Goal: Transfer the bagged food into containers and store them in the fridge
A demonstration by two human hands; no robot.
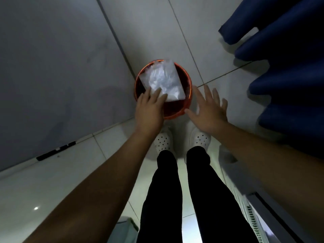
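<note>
A red bin [177, 112] stands on the tiled floor [157, 28] at the centre of the frame, just above the person's white shoes [164, 143]. A clear plastic bag [162, 79] lies slanted over its mouth, one corner poking past the rim at the top, so it looks empty and on its way in as waste, the food presumably already moved out; I cannot see any contents for certain.

The left hand [150, 108] reaches over the bin's lower left rim with fingers extended and laid on the bag's lower corner. They look fairly straight, more a push or a release than a pinch, though whether a thumb is tucked under the plastic is hidden. The right hand [209, 109] hovers just right of the bin, fingers spread wide, holding nothing, likely kept clear or ready to steady the rim.

A grey panel [52, 76] fills the upper left; blue fabric [284, 58] hangs at the upper right. No containers or fridge interior are in view.
</note>
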